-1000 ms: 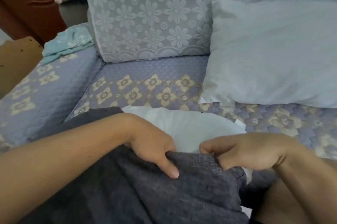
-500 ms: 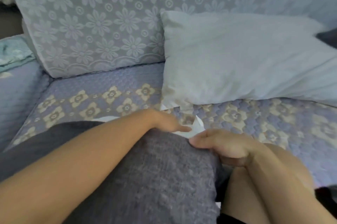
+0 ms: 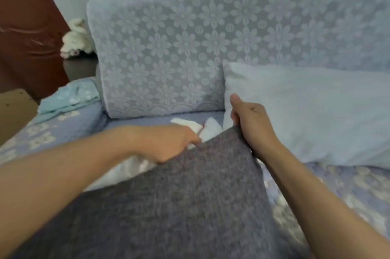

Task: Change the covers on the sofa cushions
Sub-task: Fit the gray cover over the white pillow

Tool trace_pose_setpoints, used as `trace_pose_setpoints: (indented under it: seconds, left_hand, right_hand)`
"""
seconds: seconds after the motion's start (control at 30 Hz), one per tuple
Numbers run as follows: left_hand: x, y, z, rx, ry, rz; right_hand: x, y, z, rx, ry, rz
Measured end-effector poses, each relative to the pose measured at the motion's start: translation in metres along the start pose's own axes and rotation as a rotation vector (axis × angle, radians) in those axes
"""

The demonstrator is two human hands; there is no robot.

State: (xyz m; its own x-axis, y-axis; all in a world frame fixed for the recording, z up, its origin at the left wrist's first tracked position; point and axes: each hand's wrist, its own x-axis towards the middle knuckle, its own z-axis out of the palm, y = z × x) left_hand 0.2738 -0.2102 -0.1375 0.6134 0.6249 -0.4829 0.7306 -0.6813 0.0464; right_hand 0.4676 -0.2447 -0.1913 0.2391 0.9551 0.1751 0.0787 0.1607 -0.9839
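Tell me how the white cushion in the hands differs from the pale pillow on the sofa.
The white cushion is mostly sheathed in a grey cover; the pale pillow is fully visible. The cushion is gripped by the left hand, the cover by the right hand; the pillow leans untouched against the backrest. Both are soft and light-coloured.

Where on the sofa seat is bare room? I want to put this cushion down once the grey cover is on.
Bare seat shows between the lace backrest, the folded blue cloth and your left hand. Another strip lies front right, below the pale pillow. The middle is crowded: grey cover, white cushion, right hand.
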Motion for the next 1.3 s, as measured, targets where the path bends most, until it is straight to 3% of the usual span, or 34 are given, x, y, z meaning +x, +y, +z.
trace_pose_setpoints:
  seconds: [0.13, 0.23, 0.3, 0.37, 0.43, 0.5, 0.57, 0.63, 0.73, 0.87, 1.0, 1.17, 1.23, 1.3]
  left_hand:
    - [-0.068, -0.012, -0.110, 0.243, 0.181, -0.029]
    - [-0.088, 0.006, -0.151, 0.387, 0.424, -0.030]
    - [-0.088, 0.016, -0.142, 0.428, 0.550, 0.016]
    - [-0.072, 0.010, -0.096, 0.473, 0.720, -0.013]
    - [-0.045, 0.006, -0.016, 0.390, 0.833, -0.164]
    - [-0.023, 0.007, 0.064, 0.210, 0.763, -0.329]
    - [-0.007, 0.009, 0.135, 0.116, 0.761, -0.307]
    - [-0.007, 0.015, 0.181, 0.062, 0.805, -0.305]
    - [-0.016, 0.028, 0.221, -0.001, 0.841, -0.379]
    - [-0.009, 0.033, 0.233, 0.037, 0.865, -0.353]
    - [0.033, 0.016, 0.216, 0.112, 0.822, -0.416]
    - [0.092, -0.036, 0.196, 0.125, 0.446, -0.698]
    - [0.107, -0.030, 0.188, 0.121, 0.420, -0.709]
    - [0.104, -0.013, 0.185, 0.064, 0.538, -0.598]
  right_hand:
    - [0.035, -0.069, 0.014, 0.019, -0.081, -0.294]
    - [0.048, -0.122, 0.010, -0.003, -0.117, -0.455]
    - [0.045, -0.132, -0.005, -0.123, -0.139, -0.576]
    - [0.034, -0.112, -0.013, -0.423, -0.164, -0.762]
    - [0.018, -0.054, -0.015, -0.792, -0.208, -0.888]
    - [-0.012, 0.021, -0.015, -1.003, -0.279, -0.872]
    - [-0.058, 0.086, -0.008, -1.085, -0.306, -0.860]
    - [-0.094, 0.115, 0.005, -1.009, -0.255, -0.853]
    - [-0.106, 0.125, 0.022, -0.972, -0.072, -0.674]
    - [-0.096, 0.122, 0.029, -0.743, -0.092, -0.249]
    - [-0.061, 0.133, 0.032, -0.671, -0.003, -0.306]
    - [-0.036, 0.132, 0.036, -0.793, 0.033, -0.393]
    - [-0.032, 0.134, 0.034, -0.734, 0.025, -0.284]
    - [-0.020, 0.138, 0.027, -0.663, 0.066, -0.096]
